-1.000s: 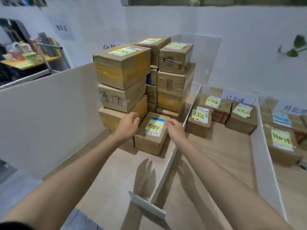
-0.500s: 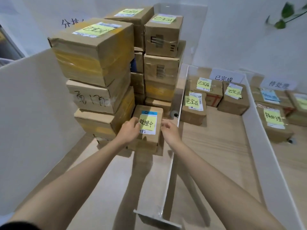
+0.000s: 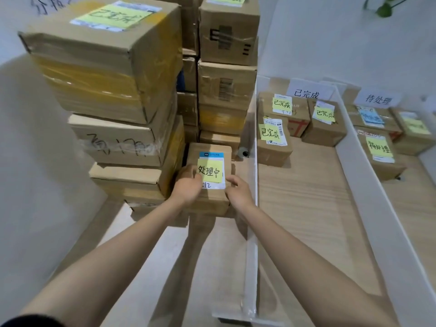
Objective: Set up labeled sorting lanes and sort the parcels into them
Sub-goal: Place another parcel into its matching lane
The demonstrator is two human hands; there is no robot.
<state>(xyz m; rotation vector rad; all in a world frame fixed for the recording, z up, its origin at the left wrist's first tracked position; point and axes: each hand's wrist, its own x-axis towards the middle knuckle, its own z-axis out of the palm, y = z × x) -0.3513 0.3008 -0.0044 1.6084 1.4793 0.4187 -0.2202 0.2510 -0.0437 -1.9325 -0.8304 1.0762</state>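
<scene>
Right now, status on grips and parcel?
Left grip, right grip hold small brown cardboard parcel with yellow note. Stacked cardboard boxes tight left, white divider right.

a: what sort of place?
b: a parcel sorting room: stacked cardboard parcels (image 3: 106,67), white dividers (image 3: 251,232) forming lanes (paper signs (image 3: 306,93) at the back), yellow notes (image 3: 269,132) on boxes.

non-task items noted: green plant leaves (image 3: 387,7) enter at the upper right corner against a plain white wall (image 3: 330,43), a pale wood-grain surface (image 3: 306,197) runs beneath, and a small grey cylinder (image 3: 244,152) lies on its side, dark end facing the camera.
</scene>
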